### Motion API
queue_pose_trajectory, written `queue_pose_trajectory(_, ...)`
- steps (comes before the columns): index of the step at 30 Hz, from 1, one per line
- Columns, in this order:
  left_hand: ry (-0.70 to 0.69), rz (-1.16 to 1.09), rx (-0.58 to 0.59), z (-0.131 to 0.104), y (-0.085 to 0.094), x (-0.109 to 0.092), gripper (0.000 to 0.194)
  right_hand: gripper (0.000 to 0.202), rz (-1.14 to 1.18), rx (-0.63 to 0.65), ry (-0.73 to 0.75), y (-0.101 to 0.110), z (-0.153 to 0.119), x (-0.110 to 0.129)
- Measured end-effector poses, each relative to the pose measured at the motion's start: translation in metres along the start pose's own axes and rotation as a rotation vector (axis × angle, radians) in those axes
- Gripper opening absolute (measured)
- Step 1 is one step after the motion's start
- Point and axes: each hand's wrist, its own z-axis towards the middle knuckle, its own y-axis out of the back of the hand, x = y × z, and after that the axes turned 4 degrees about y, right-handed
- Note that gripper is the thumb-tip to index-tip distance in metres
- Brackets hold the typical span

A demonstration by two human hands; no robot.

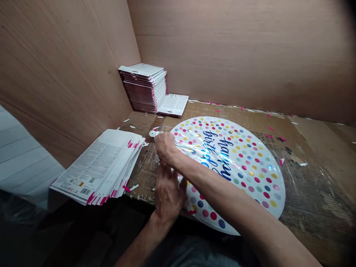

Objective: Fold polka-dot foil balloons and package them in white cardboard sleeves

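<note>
A flat, round, white foil balloon (250,148) with coloured dots and blue "happy birthday" lettering lies on the cardboard-covered surface. Its near edge reaches past the front of that surface. My right hand (165,146) is closed at the balloon's left edge, with my right forearm crossing over the print. Just beyond those fingers sticks out a small white tab (152,133) with a hole in it. Below it, my left hand (169,191) rests at the same edge, fingers stretched forward and thumb apart. The right hand hides its fingertips.
Left of my hands lies a fanned pile of printed white card sleeves (102,163). A tall stack of similar sleeves (141,89) stands in the back corner, with a few more (174,104) beside it. Wooden panels (236,48) rise behind and left. Pink and white paper scraps litter the cardboard (314,178).
</note>
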Motion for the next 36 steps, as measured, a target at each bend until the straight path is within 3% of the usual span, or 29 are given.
queue_pose_trajectory(2,0.043,0.012,-0.095,0.011,0.009,0.008,0.025,0.019,-0.015,-0.121,-0.093,0.006,-0.015,-0.019)
queue_pose_trajectory(5,0.066,0.018,-0.153,0.048,0.015,0.023,0.026,0.028,0.134,-0.253,-0.21,0.007,-0.036,-0.045)
queue_pose_trajectory(8,0.074,0.067,0.006,0.09,0.009,0.033,0.03,0.032,0.406,-0.271,-0.235,0.0,-0.046,-0.06)
queue_pose_trajectory(11,0.16,0.237,0.205,0.114,-0.001,0.035,0.033,0.019,0.507,-0.299,-0.254,-0.007,-0.047,-0.066)
queue_pose_trajectory(14,0.178,0.396,0.298,0.117,-0.002,0.034,0.032,0.013,0.603,-0.394,-0.3,-0.009,-0.053,-0.072)
queue_pose_trajectory(16,0.133,0.452,0.376,0.117,0.004,0.034,0.044,0.018,0.664,-0.453,-0.337,-0.007,-0.068,-0.08)
queue_pose_trajectory(20,0.097,0.523,0.661,0.123,0.019,0.027,0.075,0.02,0.917,-0.572,-0.465,0.005,-0.121,-0.108)
queue_pose_trajectory(23,-0.031,0.546,0.715,0.113,0.021,0.002,0.083,0.016,1.076,-0.591,-0.621,0.023,-0.167,-0.135)
queue_pose_trajectory(26,-0.312,0.39,0.782,0.074,0.021,-0.038,0.057,0.023,0.992,-0.552,-0.736,0.039,-0.205,-0.168)
queue_pose_trajectory(28,-0.406,0.265,0.942,0.041,0.028,-0.064,0.039,0.029,0.919,-0.525,-0.779,0.047,-0.225,-0.19)
queue_pose_trajectory(30,-0.475,0.149,1.122,0.017,0.04,-0.084,0.037,0.034,0.865,-0.501,-0.802,0.052,-0.243,-0.209)
queue_pose_trajectory(32,-0.564,-0.043,1.347,0.006,0.048,-0.099,0.029,0.038,0.679,-0.443,-0.813,0.057,-0.258,-0.221)
queue_pose_trajectory(33,-0.587,-0.142,1.396,0.005,0.048,-0.105,0.027,0.039,0.508,-0.433,-0.823,0.058,-0.264,-0.223)
queue_pose_trajectory(34,-0.587,-0.202,1.371,0.007,0.043,-0.109,0.029,0.039,0.294,-0.454,-0.826,0.059,-0.268,-0.221)
queue_pose_trajectory(36,-0.531,-0.145,1.122,0.011,0.023,-0.115,0.047,0.038,-0.141,-0.589,-0.761,0.057,-0.272,-0.21)
